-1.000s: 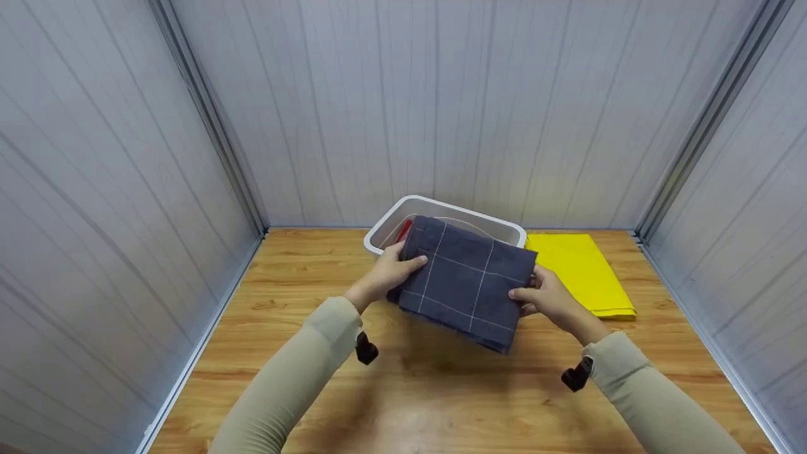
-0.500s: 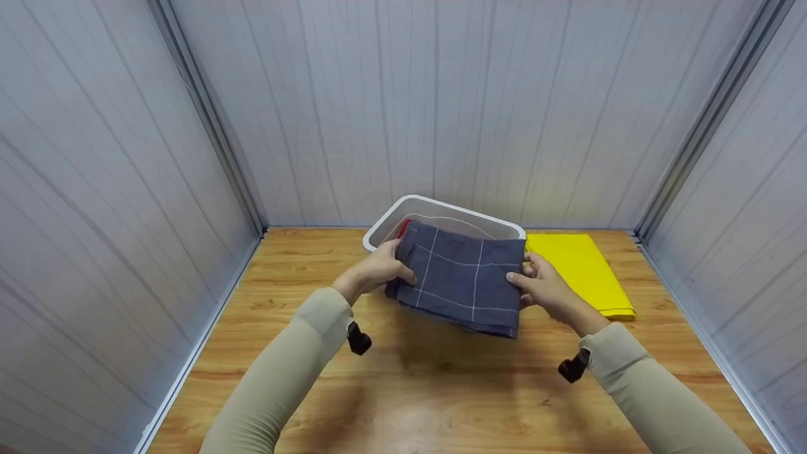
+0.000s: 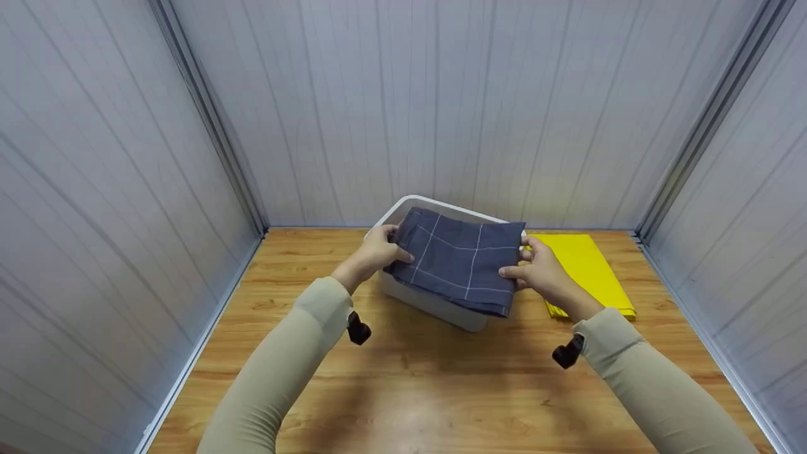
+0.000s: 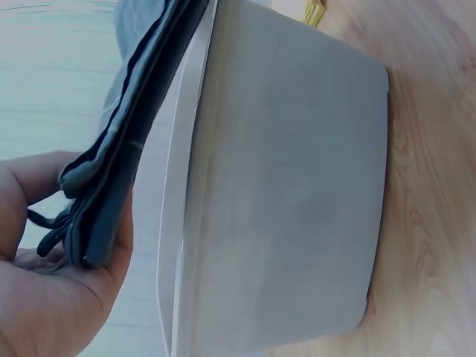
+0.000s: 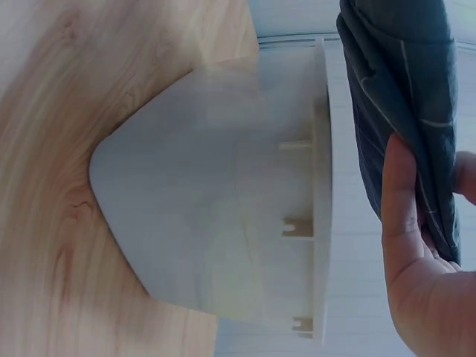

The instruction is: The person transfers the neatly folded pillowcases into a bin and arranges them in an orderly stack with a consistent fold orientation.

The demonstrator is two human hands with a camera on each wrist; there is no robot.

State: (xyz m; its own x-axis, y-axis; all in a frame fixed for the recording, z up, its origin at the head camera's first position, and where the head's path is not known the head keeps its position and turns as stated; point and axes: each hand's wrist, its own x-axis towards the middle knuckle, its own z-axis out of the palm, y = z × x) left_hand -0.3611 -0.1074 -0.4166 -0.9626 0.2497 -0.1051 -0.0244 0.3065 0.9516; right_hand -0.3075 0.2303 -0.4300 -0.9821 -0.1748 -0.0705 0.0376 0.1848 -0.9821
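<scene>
The left hand (image 3: 378, 253) pinches one side of the folded blue cloth (image 3: 458, 261), held flat just above the white bin (image 3: 435, 305). The right hand (image 3: 539, 272) pinches the other side. It could hang over the bin's rim and slide out, or come unfolded.

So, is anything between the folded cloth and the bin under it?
Nothing visible: both hands, left and right, hold the cloth just above the bin rim. The bin's inside is hidden.
</scene>
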